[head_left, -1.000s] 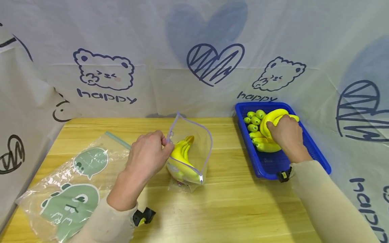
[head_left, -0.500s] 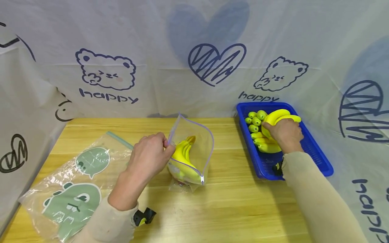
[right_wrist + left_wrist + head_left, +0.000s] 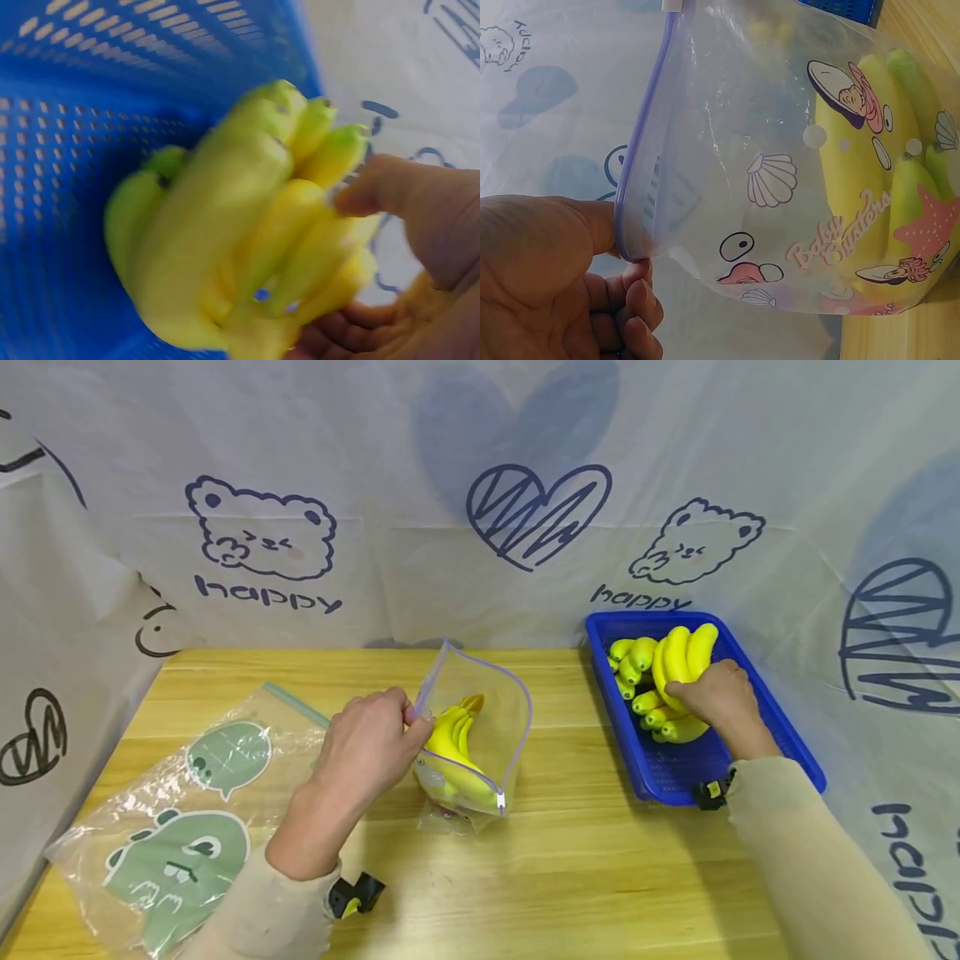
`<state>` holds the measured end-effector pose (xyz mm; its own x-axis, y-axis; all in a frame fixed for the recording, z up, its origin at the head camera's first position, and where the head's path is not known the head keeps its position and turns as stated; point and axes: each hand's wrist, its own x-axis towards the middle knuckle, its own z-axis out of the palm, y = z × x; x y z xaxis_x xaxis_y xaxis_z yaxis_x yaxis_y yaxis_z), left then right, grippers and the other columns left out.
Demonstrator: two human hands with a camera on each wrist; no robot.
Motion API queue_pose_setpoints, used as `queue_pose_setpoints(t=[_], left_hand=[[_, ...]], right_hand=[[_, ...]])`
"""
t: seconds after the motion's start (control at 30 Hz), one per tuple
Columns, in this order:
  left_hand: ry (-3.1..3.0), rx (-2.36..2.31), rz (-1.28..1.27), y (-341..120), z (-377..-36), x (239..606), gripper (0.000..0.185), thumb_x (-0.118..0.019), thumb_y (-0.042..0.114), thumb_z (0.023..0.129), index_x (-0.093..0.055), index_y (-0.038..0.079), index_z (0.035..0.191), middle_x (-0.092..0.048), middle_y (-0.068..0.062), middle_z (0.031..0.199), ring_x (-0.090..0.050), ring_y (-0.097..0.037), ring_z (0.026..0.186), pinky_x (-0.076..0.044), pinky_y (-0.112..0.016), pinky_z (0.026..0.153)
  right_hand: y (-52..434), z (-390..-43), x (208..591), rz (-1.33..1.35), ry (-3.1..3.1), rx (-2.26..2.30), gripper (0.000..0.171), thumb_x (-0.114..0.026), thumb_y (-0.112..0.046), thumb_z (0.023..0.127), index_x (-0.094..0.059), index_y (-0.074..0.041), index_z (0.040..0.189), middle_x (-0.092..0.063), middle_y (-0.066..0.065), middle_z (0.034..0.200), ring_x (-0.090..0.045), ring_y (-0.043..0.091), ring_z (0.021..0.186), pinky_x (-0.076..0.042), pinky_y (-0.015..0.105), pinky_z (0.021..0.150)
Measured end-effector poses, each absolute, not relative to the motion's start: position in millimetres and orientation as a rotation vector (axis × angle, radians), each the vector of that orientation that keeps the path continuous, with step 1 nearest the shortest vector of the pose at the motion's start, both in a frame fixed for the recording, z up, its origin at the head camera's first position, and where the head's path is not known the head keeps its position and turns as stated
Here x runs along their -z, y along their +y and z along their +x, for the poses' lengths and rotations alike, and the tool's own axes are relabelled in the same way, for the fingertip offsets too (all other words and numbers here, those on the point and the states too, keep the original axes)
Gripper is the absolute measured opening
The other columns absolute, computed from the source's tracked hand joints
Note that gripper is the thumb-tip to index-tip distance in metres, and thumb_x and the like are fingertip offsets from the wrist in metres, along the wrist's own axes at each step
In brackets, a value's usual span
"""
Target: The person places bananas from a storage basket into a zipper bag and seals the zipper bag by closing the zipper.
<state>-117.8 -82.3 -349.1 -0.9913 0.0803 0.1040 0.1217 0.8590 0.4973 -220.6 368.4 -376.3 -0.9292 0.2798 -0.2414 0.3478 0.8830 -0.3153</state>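
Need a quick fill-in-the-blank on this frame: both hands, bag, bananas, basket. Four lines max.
1. The left hand pinches the rim of the clear plastic zip bag, which already holds ____.
2. The right hand grips a yellow banana bunch over the ____ plastic basket.
3. A flat bag with green dinosaur print lies on the ____ table.

Missing: bananas; blue; wooden

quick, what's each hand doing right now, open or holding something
Left hand: closed, pinching the rim of the clear zip bag that already holds bananas.
Right hand: closed around a banana bunch in the blue basket.
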Motion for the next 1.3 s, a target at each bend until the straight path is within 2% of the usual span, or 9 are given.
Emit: queue_pose_setpoints(t=[0.13,0.3,0.53,0.7,0.93,1.1,1.3], left_hand=[[-2.953,0.790,-0.163,-81.6,-118.1,347.7,0.016,-0.058,0.024,0.091,-0.062,0.012,0.080,-0.061,-0.006,0.074,-0.057,-0.029,0.070,-0.046,-0.043,0.063],[-2.957,0.783,-0.155,-81.9,-118.2,345.9,0.016,-0.059,0.024,0.092,-0.062,0.012,0.082,-0.062,-0.007,0.075,-0.057,-0.028,0.071,-0.047,-0.043,0.063],[-2.966,0.792,-0.153,-81.4,-117.9,344.7,0.016,-0.059,0.023,0.093,-0.063,0.011,0.082,-0.061,-0.006,0.075,-0.056,-0.027,0.070,-0.046,-0.043,0.063],[-2.964,0.790,-0.153,-80.6,-117.7,345.6,0.015,-0.059,0.023,0.092,-0.062,0.012,0.082,-0.060,-0.006,0.074,-0.056,-0.027,0.070,-0.045,-0.041,0.062],[-2.966,0.806,-0.156,-79.8,-117.0,345.4,0.015,-0.058,0.021,0.092,-0.062,0.011,0.082,-0.059,-0.006,0.074,-0.054,-0.026,0.069,-0.043,-0.039,0.060],[-2.960,0.800,-0.162,-79.1,-117.1,346.8,0.015,-0.059,0.021,0.092,-0.061,0.011,0.081,-0.059,-0.005,0.072,-0.054,-0.026,0.068,-0.043,-0.038,0.059],[-2.954,0.787,-0.168,-78.5,-117.4,346.8,0.015,-0.059,0.021,0.091,-0.062,0.011,0.080,-0.059,-0.005,0.072,-0.055,-0.026,0.068,-0.043,-0.039,0.059]], right_hand=[[376.7,-211.7,365.8,0.314,2.879,0.346,0.102,-0.068,-0.039,0.091,-0.018,0.034,0.141,-0.035,0.057,0.134,-0.041,0.067,0.121,-0.039,0.073,0.104],[379.0,-210.9,361.3,0.250,2.895,0.217,0.093,-0.071,-0.032,0.087,-0.024,0.034,0.133,-0.039,0.055,0.124,-0.041,0.069,0.118,-0.040,0.073,0.102],[376.6,-213.9,364.4,0.369,2.827,0.317,0.113,-0.066,-0.053,0.093,-0.010,0.030,0.145,-0.031,0.055,0.136,-0.042,0.066,0.121,-0.039,0.073,0.104],[370.5,-220.2,369.6,0.427,2.923,0.339,0.120,-0.065,-0.066,0.092,-0.015,0.028,0.148,-0.031,0.053,0.140,-0.037,0.066,0.127,-0.037,0.074,0.107],[362.3,-231.2,373.9,0.454,2.996,0.255,0.107,-0.061,-0.061,0.097,-0.025,0.027,0.145,-0.035,0.052,0.139,-0.035,0.066,0.130,-0.033,0.075,0.108],[361.6,-234.5,374.7,0.490,2.973,0.264,0.104,-0.061,-0.053,0.098,-0.018,0.026,0.150,-0.030,0.053,0.144,-0.028,0.067,0.135,-0.027,0.077,0.111],[361.8,-237.1,377.2,0.490,2.953,0.286,0.108,-0.063,-0.053,0.096,-0.013,0.024,0.152,-0.025,0.054,0.148,-0.023,0.069,0.137,-0.023,0.080,0.110]])
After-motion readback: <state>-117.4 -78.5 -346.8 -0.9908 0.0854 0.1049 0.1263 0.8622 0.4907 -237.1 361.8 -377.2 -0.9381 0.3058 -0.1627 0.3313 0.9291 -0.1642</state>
